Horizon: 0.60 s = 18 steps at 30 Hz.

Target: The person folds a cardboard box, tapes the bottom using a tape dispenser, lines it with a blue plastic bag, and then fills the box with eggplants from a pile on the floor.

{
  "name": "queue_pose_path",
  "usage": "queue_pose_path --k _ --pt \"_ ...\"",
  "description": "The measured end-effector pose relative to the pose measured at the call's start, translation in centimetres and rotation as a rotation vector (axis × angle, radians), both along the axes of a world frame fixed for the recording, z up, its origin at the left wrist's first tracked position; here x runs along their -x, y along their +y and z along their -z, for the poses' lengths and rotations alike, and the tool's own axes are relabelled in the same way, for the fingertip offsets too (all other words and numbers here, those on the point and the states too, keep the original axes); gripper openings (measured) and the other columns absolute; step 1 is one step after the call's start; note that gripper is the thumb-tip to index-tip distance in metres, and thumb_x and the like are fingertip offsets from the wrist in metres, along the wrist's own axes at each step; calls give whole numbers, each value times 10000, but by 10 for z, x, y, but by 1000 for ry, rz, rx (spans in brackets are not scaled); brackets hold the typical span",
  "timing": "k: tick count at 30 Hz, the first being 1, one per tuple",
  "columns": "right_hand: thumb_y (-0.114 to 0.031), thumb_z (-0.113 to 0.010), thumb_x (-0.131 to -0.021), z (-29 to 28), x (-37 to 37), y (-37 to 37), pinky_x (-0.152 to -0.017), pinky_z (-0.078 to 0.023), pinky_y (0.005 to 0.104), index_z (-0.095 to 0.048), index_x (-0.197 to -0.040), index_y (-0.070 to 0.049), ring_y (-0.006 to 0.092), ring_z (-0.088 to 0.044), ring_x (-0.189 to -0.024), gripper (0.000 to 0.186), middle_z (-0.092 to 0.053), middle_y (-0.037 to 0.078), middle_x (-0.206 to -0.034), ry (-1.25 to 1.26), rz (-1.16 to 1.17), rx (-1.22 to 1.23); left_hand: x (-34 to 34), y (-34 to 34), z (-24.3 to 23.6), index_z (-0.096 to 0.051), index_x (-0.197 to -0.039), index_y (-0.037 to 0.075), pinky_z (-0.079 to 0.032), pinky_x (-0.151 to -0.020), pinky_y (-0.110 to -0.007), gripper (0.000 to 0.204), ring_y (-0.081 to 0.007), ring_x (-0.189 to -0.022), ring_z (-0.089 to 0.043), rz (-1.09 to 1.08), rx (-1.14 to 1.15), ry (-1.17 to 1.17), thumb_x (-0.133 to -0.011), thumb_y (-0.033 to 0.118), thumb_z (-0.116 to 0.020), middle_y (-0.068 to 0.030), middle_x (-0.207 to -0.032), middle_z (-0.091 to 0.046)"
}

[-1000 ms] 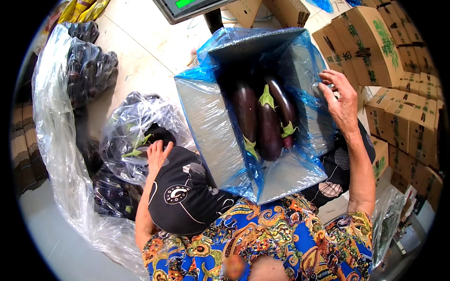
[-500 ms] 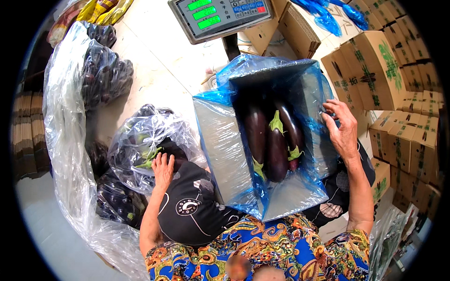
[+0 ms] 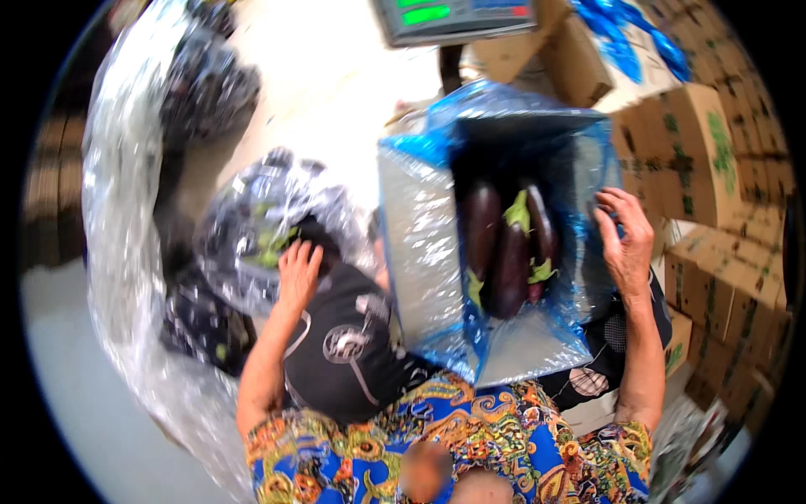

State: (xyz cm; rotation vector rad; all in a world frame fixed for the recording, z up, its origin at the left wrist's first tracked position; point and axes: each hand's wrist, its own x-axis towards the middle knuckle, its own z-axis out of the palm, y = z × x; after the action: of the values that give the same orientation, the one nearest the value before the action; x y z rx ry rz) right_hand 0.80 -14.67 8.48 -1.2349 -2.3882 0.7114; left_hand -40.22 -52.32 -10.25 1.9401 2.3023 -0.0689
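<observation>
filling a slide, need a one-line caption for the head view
Eggplants lie in a blue-lined box, left hand at a clear bag of eggplants, right hand at the box's right edge.

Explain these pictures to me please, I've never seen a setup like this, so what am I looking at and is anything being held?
There's no machine, just a person's two bare hands. A wide fisheye camera on the person's head looks down, so straight edges bend. In front, an open box lined with blue plastic contains dark eggplants. The right hand is at the box's right side. The left hand is by a clear bag on the pale floor, near green stems. Blur hides whether either hand grips anything. Cardboard boxes are stacked at the right.
</observation>
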Motion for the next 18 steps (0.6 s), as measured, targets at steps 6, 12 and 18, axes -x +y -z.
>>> queue_pose_path --k 6,12,18 --pt "-6 -634 -913 8 -13 -18 -825 -540 303 -663 -1074 26 195 -668 -941 167 -670 117 -1113 -70 -45 30 6 -8 -25 -523 -1299 65 -409 -983 -502 599 -380 -1265 -447 -345 -103 -207 -716 -5 -641 -165 -1337 -491" --pt "-30 -629 -929 -2 9 -23 -835 -534 302 -684 -1087 -13 194 -662 -951 168 -671 100 -1119 -101 -137 -16 41 -20 -26 -534 -1289 48 -434 -974 -468 553 -364 -1196 -489 -493 -263 -193 -756 25 -676 -163 -1290 -513" --pt "-3 -635 -905 -41 86 -55 -840 -523 300 -695 -1067 -8 198 -664 -962 172 -682 115 -1096 -1 -303 75 56 55 -41 -473 -1367 79 -446 -975 -453 681 -396 -1125 -531 -645 -506 73 -751 121 -760 -183 -1245 -536"
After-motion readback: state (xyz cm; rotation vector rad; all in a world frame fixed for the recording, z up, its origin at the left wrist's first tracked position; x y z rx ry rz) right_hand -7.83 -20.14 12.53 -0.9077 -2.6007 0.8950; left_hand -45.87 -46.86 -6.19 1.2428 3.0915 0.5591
